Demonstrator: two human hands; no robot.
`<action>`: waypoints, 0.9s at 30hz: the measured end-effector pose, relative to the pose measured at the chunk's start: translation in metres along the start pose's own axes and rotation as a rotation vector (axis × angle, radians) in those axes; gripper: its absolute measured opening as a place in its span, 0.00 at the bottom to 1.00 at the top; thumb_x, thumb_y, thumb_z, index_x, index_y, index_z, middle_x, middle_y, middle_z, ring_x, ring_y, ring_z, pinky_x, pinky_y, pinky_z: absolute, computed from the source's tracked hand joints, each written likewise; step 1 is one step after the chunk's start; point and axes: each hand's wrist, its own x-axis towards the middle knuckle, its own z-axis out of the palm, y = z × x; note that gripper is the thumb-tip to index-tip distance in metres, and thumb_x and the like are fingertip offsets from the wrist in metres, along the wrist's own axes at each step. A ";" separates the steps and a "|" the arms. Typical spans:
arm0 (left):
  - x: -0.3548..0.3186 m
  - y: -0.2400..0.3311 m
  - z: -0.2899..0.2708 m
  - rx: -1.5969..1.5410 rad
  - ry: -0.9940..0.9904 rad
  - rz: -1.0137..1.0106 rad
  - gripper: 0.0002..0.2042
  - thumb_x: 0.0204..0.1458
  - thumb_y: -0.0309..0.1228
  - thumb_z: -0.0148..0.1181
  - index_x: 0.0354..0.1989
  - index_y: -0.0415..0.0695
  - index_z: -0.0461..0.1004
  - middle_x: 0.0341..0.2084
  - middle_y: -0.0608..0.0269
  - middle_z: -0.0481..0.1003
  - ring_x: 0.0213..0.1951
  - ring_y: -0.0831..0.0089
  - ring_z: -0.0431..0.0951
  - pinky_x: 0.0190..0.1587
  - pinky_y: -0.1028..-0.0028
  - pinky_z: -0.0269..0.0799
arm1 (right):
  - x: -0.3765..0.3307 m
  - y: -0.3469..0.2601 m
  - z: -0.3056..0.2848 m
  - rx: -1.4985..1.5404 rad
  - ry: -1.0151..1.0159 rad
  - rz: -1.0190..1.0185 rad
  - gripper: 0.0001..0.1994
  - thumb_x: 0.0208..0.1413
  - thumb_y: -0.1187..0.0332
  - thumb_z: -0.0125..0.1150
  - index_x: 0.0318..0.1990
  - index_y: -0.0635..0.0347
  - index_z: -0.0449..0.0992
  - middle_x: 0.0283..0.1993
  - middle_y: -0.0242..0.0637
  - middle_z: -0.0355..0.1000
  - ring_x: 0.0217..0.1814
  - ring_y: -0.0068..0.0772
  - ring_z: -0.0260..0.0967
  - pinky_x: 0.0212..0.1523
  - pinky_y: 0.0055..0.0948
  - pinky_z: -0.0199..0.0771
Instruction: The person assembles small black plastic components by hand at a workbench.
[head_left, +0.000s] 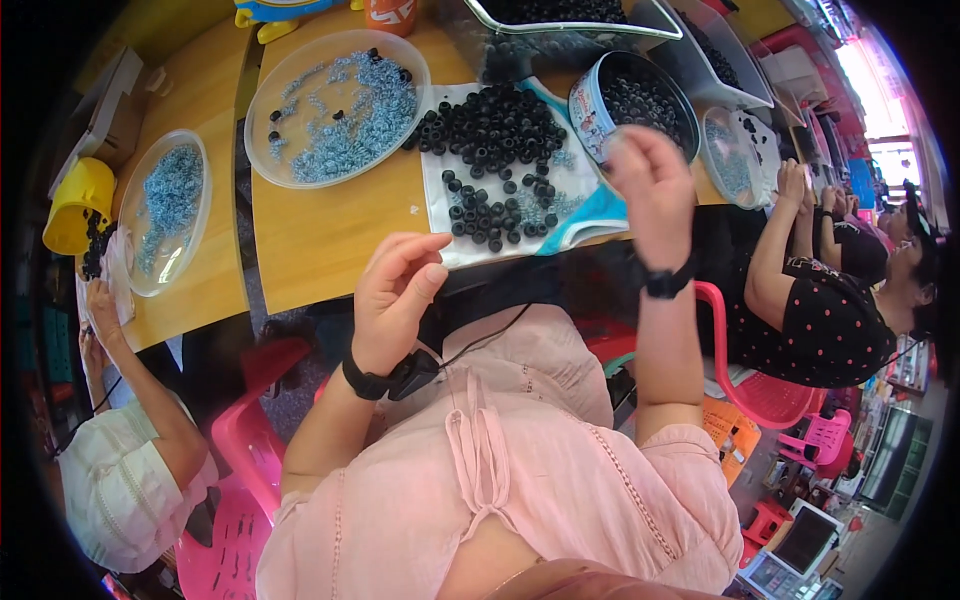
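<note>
On a white cloth (436,205) with a blue edge lies a heap of black beads (500,125). A looser group of black beads (490,222) and some pale blue glass pieces (540,208) lie nearer to me. My left hand (392,300) hovers before the cloth's near left corner, thumb and fingers apart, holding nothing visible. My right hand (652,190) is raised at the near side of a round tin (592,105) of dark beads, its fingers curled together. A dark speck shows at its fingertips; I cannot tell whether it is a held bead.
A clear round tray (262,165) of blue glass pieces stands left of the cloth. Farther left are another clear tray (135,272) and a yellow cup (70,215). Clear bins (735,95) stand behind the tin. Co-workers (130,470) sit on both sides.
</note>
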 end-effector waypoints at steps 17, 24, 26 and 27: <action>0.004 -0.013 0.000 0.055 0.012 -0.048 0.11 0.63 0.27 0.55 0.50 0.36 0.76 0.41 0.65 0.70 0.31 0.84 0.67 0.31 0.85 0.64 | 0.052 0.058 0.020 -0.926 -0.329 -0.303 0.10 0.54 0.71 0.54 0.38 0.62 0.82 0.39 0.50 0.78 0.42 0.50 0.76 0.46 0.42 0.77; 0.004 -0.013 0.001 0.063 0.014 -0.035 0.10 0.63 0.27 0.55 0.49 0.37 0.77 0.41 0.65 0.70 0.30 0.85 0.67 0.31 0.85 0.63 | 0.053 0.045 0.016 -0.950 -0.446 -0.187 0.13 0.53 0.71 0.54 0.42 0.64 0.82 0.40 0.51 0.78 0.45 0.51 0.76 0.51 0.43 0.75; 0.003 -0.014 0.003 0.060 0.014 -0.031 0.10 0.63 0.27 0.55 0.48 0.37 0.77 0.40 0.66 0.70 0.30 0.85 0.67 0.31 0.85 0.63 | 0.049 0.041 0.015 -0.900 -0.460 -0.155 0.13 0.53 0.71 0.54 0.41 0.65 0.81 0.39 0.51 0.78 0.45 0.52 0.75 0.51 0.44 0.74; 0.003 -0.014 0.005 0.067 0.012 -0.028 0.10 0.63 0.27 0.55 0.48 0.37 0.77 0.40 0.66 0.70 0.30 0.85 0.67 0.31 0.85 0.63 | 0.049 0.041 0.013 -0.894 -0.456 -0.157 0.13 0.53 0.71 0.54 0.41 0.65 0.81 0.39 0.51 0.78 0.45 0.52 0.75 0.51 0.44 0.74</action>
